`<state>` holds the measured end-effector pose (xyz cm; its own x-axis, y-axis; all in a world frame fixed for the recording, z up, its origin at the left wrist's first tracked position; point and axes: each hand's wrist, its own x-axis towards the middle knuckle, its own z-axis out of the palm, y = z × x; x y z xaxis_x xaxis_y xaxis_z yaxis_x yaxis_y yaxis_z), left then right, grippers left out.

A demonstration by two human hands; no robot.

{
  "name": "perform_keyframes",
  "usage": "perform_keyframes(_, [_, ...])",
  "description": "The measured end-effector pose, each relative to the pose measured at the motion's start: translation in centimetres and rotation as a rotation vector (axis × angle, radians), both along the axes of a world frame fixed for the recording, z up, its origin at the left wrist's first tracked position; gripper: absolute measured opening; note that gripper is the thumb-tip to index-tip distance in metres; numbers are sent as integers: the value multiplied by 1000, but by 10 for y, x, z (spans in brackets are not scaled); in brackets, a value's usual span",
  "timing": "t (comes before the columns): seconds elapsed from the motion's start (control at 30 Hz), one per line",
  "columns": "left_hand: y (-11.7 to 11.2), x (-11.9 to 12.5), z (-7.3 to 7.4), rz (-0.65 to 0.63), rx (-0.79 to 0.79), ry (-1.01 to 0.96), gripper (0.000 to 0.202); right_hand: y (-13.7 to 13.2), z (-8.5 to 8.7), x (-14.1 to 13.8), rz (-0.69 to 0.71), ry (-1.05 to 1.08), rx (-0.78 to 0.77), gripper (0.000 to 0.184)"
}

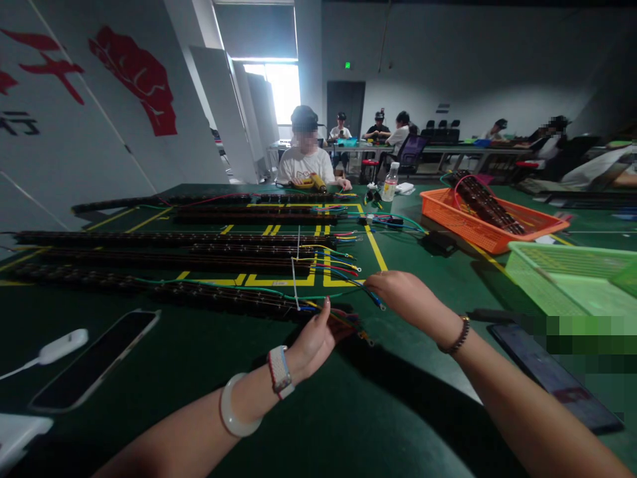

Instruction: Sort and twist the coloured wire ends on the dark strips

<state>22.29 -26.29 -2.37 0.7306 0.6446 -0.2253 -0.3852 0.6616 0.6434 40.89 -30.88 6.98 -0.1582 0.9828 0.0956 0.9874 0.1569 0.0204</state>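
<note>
My left hand (318,338) has its fingers curled round the loose wire bundle (351,317) at the right end of the nearest long black harness (239,297). Its thumb points up. Across from it, my right hand (398,292) is closed in a pinch on a green wire (334,294) that runs along the top of that harness. A blue wire end with a metal ring lug (381,306) hangs just below the right fingertips. Another lug (367,338) pokes out past my left fingers. A white tie (294,285) crosses the harness near its end.
More long black harnesses (174,240) lie in rows on the green table (308,425). To the right are an orange basket (442,222), a green basket (537,282) and a phone (552,375). Another phone (97,358) lies left. A person (306,159) holding a yellow tool sits opposite.
</note>
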Motion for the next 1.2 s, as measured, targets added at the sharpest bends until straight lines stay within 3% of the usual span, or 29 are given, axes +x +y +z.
perform_keyframes(0.17, [0, 0, 0, 41, -17, 71, 21, 17, -28, 4, -104, -79, 2, 23])
perform_keyframes(0.33, [1, 0, 4, 22, -69, 90, 20, 22, -49, -2, -56, -178, -22, 19])
perform_keyframes(0.7, [1, 0, 2, 17, -68, 70, 23, 27, -64, -2, -190, 70, -64, 22])
perform_keyframes(0.8, [2, -1, -1, 14, -57, 59, 25, 27, -67, -5, -211, 35, -28, 22])
perform_keyframes(0.97, [3, -1, -3, 5, -39, 53, 25, 25, -62, -7, -125, -44, -4, 21])
perform_keyframes(1.1, [2, -1, -1, 21, -56, 58, 21, 17, -42, -11, -145, 24, 14, 22])
perform_keyframes(1.2, [1, -1, -2, 22, -76, 39, 20, 5, -25, -22, -53, 50, 4, 24])
